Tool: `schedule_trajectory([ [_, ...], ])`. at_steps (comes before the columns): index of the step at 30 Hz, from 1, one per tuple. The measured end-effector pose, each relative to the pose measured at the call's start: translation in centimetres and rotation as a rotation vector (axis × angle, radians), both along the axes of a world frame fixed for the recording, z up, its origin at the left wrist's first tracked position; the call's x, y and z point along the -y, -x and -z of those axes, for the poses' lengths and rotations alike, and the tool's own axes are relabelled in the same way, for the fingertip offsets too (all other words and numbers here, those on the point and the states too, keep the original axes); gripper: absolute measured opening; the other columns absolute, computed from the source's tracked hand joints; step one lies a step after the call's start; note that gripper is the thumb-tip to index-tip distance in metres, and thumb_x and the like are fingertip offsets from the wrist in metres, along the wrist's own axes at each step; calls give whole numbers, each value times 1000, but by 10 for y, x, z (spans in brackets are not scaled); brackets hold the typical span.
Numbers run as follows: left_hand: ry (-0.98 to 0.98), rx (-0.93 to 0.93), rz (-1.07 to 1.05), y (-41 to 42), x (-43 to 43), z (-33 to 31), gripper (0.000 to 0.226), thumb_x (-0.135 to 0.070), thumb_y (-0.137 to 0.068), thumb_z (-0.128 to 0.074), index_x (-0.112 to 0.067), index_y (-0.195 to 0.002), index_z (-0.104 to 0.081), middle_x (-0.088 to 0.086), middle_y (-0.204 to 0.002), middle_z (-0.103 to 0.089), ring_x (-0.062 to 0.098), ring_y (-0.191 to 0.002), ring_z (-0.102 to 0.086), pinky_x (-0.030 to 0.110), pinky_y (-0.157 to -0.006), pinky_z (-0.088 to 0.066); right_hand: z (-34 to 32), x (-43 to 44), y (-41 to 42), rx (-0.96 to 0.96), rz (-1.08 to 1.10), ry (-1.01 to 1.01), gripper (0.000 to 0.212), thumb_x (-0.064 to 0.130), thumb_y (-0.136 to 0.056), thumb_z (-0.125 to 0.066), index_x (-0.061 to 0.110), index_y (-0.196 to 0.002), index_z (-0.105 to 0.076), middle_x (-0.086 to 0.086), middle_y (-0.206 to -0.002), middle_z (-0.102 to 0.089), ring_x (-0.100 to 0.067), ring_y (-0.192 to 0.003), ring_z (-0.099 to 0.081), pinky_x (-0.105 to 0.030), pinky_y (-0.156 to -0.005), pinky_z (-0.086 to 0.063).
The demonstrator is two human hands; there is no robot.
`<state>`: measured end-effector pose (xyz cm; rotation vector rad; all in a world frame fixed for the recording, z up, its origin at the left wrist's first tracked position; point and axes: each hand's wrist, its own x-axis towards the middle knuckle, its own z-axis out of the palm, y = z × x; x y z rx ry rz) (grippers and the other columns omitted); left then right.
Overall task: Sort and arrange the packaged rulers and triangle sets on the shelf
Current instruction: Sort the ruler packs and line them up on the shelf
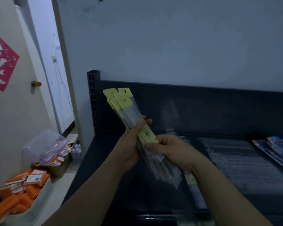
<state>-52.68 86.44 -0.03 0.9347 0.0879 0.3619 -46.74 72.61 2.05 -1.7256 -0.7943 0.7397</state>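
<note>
A bundle of packaged rulers point(126, 105) in clear sleeves with pale yellow header tabs stands tilted above the dark shelf point(114, 160). My left hand point(131, 144) grips the bundle round its middle from the left. My right hand point(167, 147) holds it lower down from the right, thumb on the yellow label. The sleeves' lower ends hang below both hands. One more packaged ruler point(194, 190) lies flat on the shelf under my right forearm. Clear flat packs point(245, 162), possibly triangle sets, lie spread over the shelf's right half.
Colourful blue packets point(278, 149) lie at the shelf's far right. Left of the shelf's perforated upright point(92, 98) a white bin holds orange boxes point(23, 188), with a clear plastic tub point(44, 145) behind. A door with a brass knob point(36, 83) is at the left.
</note>
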Motion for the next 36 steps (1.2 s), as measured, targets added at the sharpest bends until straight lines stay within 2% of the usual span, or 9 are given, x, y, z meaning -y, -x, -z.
schedule_trajectory([
  [4,-229,-45,-64,27,-25,10,59,-37,-76,-63,-16,-130,-50,4,-115,-67,16,-104,-65,35,-89,-51,-2,-18,5,132,-75,30,16,22,-84,-70,15,-99,-71,-3,-92,-72,-12,-82,-64,-27,-78,-52],
  [8,-387,-177,-541,62,-65,10,104,-32,-62,-79,-19,-147,-19,1,-134,-52,8,-115,-58,40,-104,-41,-11,-26,-1,698,-10,256,19,31,-77,-74,28,-94,-68,12,-80,-68,1,-71,-61,-27,-70,-52],
  [11,-770,-333,-744,85,-101,24,140,-52,-44,-90,-26,-152,-4,-5,-151,-25,15,-135,-30,41,-108,-31,2,-36,-1,1036,0,466,28,41,-76,-69,34,-103,-62,15,-93,-67,-5,-84,-61,-29,-73,-51],
  [15,-1383,-511,-395,81,-121,51,99,-69,-45,-80,-35,-133,-48,-6,-134,-48,15,-125,-44,37,-104,-39,30,-46,0,1000,-23,582,33,49,-71,-72,32,-97,-62,13,-92,-67,-9,-84,-60,-27,-71,-48],
  [20,-1418,-523,-272,76,-127,57,36,-41,-69,-81,-33,-100,-64,-11,-99,-61,1,-89,-56,20,-77,-46,40,-29,-17,978,194,688,57,75,-51,-68,32,-87,-61,13,-87,-65,-8,-82,-60,-29,-73,-51],
  [24,-1463,-539,-275,74,-132,53,29,-48,-71,-76,-40,-95,-62,-16,-96,-61,6,-95,-57,35,-94,-45,55,-10,-27,772,333,529,60,70,-44,-76,33,-89,-60,15,-90,-65,-3,-81,-60,-28,-75,-53],
  [28,-1461,-448,-193,69,-121,53,37,-34,-78,-75,-31,-111,-59,-17,-99,-55,-6,-88,-52,7,-74,-39,72,-17,-19,434,406,140,72,23,-52,-93,16,-112,-53,8,-101,-63,1,-87,-59,-7,-71,-47],
  [32,-1395,-392,-155,69,-119,52,33,-22,-77,-77,-28,-104,-59,-18,-98,-58,-6,-87,-54,5,-68,-39,78,-12,-27,350,445,9,126,28,-44,-93,32,-147,-20,9,-141,-37,-8,-125,-42,-31,-106,-39],
  [36,-1396,-389,-46,68,-126,51,27,-15,-78,-75,-27,-99,-63,-14,-95,-63,-4,-84,-59,6,-69,-43,77,-12,-28,418,325,44,108,9,-63,-84,32,-147,-22,12,-139,-31,-4,-128,-32,-18,-105,-29],
])
